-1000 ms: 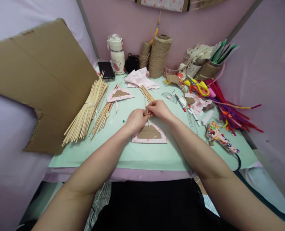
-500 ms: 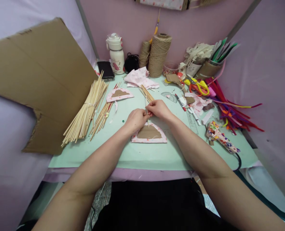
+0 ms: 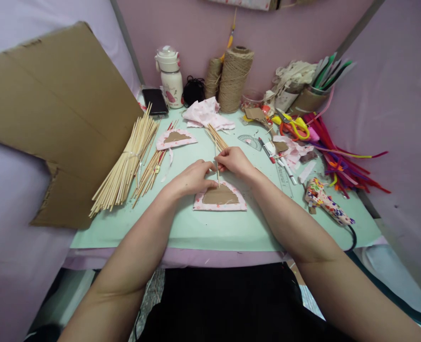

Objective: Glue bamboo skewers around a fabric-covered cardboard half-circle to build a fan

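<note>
Two hands: both meet over the fan-shaped cardboard piece (image 3: 220, 195), mid-worktop (image 3: 210, 232).
Right hand (image 3: 236, 161): fingers pinch a thin bamboo stick (image 3: 217, 172) upright, tip on the cardboard.
Left hand (image 3: 191, 178): fingers closed, steadying that stick.
Spare sticks (image 3: 125, 166): bundled left, within reach.

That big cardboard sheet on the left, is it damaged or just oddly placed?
The cardboard sheet leans tilted against the wall and juts over the green mat; its lower edge is cut away raggedly. Nothing looks spilled. The right hand pinches a thin stick upright over the fabric-edged cardboard piece, which the left hand touches.
</note>
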A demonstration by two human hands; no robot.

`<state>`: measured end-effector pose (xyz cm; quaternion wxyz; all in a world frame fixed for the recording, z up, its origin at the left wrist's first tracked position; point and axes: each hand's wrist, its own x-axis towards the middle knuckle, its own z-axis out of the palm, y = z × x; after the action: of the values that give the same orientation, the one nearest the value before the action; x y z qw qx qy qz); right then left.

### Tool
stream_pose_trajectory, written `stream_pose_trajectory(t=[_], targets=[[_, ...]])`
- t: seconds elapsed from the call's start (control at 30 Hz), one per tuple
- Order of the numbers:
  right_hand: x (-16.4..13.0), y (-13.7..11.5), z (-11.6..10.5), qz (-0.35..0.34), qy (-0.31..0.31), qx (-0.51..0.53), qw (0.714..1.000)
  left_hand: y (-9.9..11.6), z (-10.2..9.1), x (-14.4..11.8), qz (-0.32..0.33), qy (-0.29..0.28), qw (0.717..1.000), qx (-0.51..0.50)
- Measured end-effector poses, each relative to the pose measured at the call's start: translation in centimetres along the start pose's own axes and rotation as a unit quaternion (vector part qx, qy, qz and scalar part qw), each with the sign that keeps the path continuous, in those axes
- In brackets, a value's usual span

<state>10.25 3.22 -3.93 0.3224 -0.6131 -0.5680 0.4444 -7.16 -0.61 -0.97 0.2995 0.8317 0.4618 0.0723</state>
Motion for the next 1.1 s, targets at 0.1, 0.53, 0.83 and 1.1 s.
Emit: stream_pose_trajectory(t=[0.1, 0.53, 0.83, 1.1], targets=[[0.12, 0.20, 0.06, 0.001, 0.001, 0.003, 1.000, -0.07, -0.05, -0.27, 0.017, -0.053, 0.998, 0.025], [0.08, 0.42, 0.20, -0.008, 0.006, -0.003, 1.000, -0.17, 0.45, -0.05, 0.018, -0.060, 0.997, 0.049], [-0.35, 0.00, 0.14, -0.022, 0.005, -0.021, 1.000, 0.42, 0.30, -0.34, 0.016, -0.052, 0.998, 0.037], [-0.23, 0.11, 0.21, -0.032, 0.004, -0.054, 0.998, 0.71, 0.19, -0.48, 0.015, -0.054, 0.998, 0.031]])
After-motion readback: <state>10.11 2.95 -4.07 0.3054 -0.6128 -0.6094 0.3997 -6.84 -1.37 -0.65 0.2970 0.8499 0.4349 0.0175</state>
